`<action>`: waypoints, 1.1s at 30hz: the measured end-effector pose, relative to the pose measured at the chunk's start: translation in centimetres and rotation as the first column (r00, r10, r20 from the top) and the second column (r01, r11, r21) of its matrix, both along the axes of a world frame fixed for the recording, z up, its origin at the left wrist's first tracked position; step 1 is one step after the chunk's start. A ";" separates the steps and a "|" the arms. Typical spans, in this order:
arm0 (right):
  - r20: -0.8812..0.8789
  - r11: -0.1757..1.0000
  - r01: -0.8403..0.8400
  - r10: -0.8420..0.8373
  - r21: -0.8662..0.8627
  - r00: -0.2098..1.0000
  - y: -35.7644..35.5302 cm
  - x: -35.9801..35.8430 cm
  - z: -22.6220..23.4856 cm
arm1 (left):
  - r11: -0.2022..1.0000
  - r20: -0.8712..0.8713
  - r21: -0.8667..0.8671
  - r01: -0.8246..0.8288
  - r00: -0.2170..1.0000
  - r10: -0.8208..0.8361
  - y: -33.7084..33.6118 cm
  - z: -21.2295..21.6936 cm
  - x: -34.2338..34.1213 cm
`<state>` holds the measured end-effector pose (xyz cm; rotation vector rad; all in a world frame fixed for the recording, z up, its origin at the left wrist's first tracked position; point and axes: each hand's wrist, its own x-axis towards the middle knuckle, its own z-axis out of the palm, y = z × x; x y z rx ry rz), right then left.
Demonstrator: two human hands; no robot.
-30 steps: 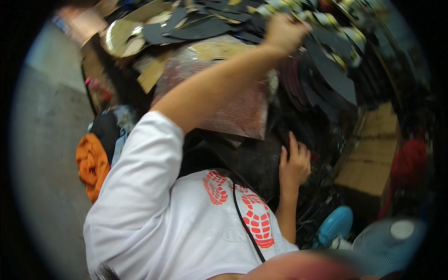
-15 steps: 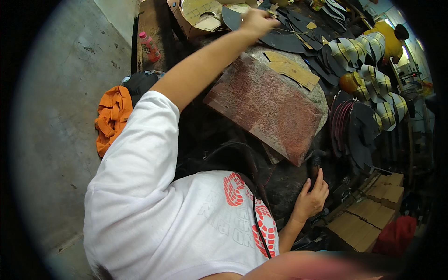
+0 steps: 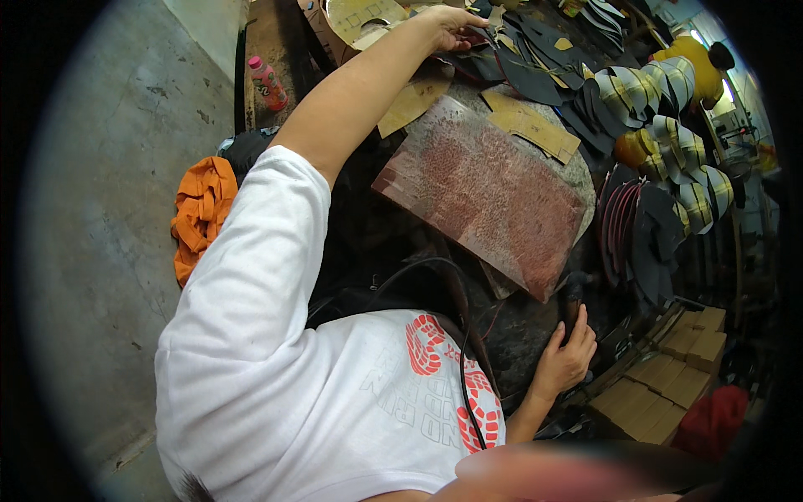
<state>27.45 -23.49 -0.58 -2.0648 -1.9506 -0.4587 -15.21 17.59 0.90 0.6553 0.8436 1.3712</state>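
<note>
My left arm reaches to the far side, where my left hand (image 3: 456, 30) has its fingers curled at the edge of a dark flat piece (image 3: 477, 65); my hand partly hides the grip. Near the right side of the bench, my right hand (image 3: 569, 358) has its thumb and fingers around the handle of a dark hammer (image 3: 574, 299). Between the hands lies a worn reddish-brown board (image 3: 485, 197), slanted over a round grey stone slab (image 3: 577, 180). Yellow card templates (image 3: 531, 125) rest beyond the board, and another yellow card (image 3: 418, 99) lies beside my left forearm.
Stacks of dark curved pieces (image 3: 648, 238) and pale strips (image 3: 690, 167) stand at the right. Cardboard boxes (image 3: 661, 372) sit near right. At the left are a pink-capped bottle (image 3: 268, 84), an orange cloth (image 3: 205, 213) and a wall (image 3: 125, 209). A black cable (image 3: 465, 368) hangs across my shirt.
My left hand has shifted slightly left and farther away. The large dark sheet beneath it has moved, uncovering a yellow card. My right hand stays at the hammer.
</note>
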 end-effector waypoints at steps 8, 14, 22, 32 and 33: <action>-0.034 1.000 0.006 -0.005 0.004 0.999 0.1 0.1 -0.3 | 0.925 -0.074 0.354 -0.140 0.981 0.177 -9.1 8.4 3.6; -0.076 0.999 0.016 -0.019 -0.037 0.997 0.2 0.4 -0.2 | 0.951 -0.092 0.307 -0.034 0.994 0.065 -21.3 5.3 11.1; -0.070 1.000 -0.005 0.004 -0.009 0.998 0.2 0.2 -0.2 | 0.685 -0.272 0.002 0.729 0.659 -0.701 -29.4 3.0 12.4; -0.054 1.000 -0.005 0.004 -0.008 0.999 0.4 0.3 -0.4 | 0.793 -0.868 0.492 0.359 0.135 0.477 -16.3 1.0 6.5; -0.050 1.000 -0.006 0.006 -0.009 0.999 0.4 0.3 -0.4 | 0.903 -0.968 0.193 0.383 0.225 0.112 -15.6 0.8 6.3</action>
